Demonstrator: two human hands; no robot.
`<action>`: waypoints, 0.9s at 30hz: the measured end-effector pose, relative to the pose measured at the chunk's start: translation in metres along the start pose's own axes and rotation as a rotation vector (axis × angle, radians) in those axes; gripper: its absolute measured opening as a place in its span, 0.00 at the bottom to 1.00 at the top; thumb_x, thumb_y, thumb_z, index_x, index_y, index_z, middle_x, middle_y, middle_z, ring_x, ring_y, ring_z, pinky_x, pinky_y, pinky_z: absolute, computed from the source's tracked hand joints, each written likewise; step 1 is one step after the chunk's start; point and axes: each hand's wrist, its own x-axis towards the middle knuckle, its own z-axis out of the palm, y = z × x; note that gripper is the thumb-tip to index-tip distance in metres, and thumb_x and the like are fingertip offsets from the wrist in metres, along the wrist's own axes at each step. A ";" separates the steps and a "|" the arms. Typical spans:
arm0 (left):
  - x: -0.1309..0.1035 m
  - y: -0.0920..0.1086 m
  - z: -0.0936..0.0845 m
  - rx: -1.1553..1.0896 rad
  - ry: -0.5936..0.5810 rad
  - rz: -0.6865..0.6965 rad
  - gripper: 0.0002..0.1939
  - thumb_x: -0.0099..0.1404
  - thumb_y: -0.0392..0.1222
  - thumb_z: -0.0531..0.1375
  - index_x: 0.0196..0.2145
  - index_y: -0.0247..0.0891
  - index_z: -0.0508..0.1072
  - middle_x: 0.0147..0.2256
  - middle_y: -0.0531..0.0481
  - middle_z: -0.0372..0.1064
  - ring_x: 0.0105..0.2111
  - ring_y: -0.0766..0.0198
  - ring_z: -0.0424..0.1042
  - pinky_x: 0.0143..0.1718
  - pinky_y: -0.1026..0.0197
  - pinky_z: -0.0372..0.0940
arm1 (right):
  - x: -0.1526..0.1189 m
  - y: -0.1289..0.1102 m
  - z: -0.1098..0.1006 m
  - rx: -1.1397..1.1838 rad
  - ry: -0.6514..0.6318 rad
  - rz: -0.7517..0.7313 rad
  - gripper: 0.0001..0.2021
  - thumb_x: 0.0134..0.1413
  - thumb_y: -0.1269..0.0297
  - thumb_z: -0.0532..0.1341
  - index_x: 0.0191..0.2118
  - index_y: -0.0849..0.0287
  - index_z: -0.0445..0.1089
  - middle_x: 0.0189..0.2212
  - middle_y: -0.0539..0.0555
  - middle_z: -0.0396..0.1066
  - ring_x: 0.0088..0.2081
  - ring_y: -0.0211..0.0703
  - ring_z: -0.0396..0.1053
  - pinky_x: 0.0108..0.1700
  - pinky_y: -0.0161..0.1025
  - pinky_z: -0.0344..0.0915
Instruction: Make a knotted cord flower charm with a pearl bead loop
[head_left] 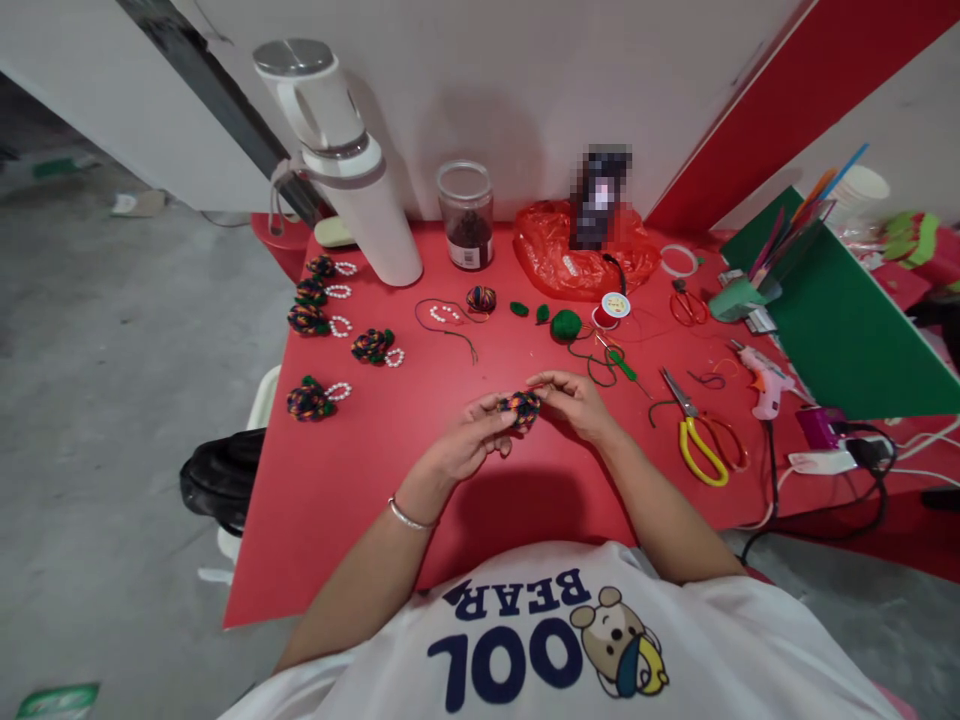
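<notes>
A small crocheted yarn flower (pixel 523 408), dark with multicoloured flecks, is held over the red table in front of me. My left hand (pixel 480 438) grips it from the left, thumb over its front. At the flower's upper right edge, the thumb and fingers of my right hand (pixel 568 402) are pinched together; whatever is between them is too small to make out. Finished-looking flowers of the same yarn, such as one yarn flower (pixel 309 400) with a white bead loop (pixel 339 391), lie along the left side. A multicoloured yarn ball (pixel 481 298) and loose white beads (pixel 444 314) are beyond my hands.
To the right lie yellow-handled scissors (pixel 701 450), a green-handled crochet hook (pixel 619 362), a green yarn ball (pixel 565 324), red thread (pixel 609 312) and a pink glue gun (pixel 766 380) with cables. A tall white flask (pixel 375 215) and a clear jar (pixel 466 215) stand behind.
</notes>
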 end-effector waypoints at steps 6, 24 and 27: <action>0.003 -0.007 -0.006 0.016 0.062 0.069 0.23 0.52 0.42 0.74 0.45 0.35 0.76 0.33 0.45 0.76 0.28 0.65 0.75 0.20 0.69 0.67 | 0.000 0.009 -0.006 -0.188 -0.031 -0.084 0.16 0.54 0.52 0.67 0.41 0.59 0.78 0.23 0.47 0.64 0.25 0.35 0.57 0.30 0.34 0.56; 0.009 -0.020 0.002 0.236 0.216 0.190 0.24 0.51 0.42 0.74 0.42 0.39 0.68 0.28 0.56 0.72 0.19 0.70 0.69 0.15 0.70 0.62 | 0.000 0.001 -0.003 -0.233 -0.097 -0.092 0.13 0.49 0.55 0.70 0.35 0.59 0.81 0.29 0.54 0.79 0.31 0.42 0.73 0.36 0.38 0.68; 0.008 -0.020 0.003 0.232 0.229 0.199 0.24 0.50 0.42 0.74 0.40 0.38 0.69 0.28 0.56 0.72 0.19 0.73 0.66 0.16 0.70 0.60 | 0.000 0.003 -0.003 -0.257 -0.095 -0.104 0.14 0.51 0.54 0.67 0.35 0.60 0.81 0.31 0.55 0.80 0.33 0.43 0.74 0.38 0.38 0.69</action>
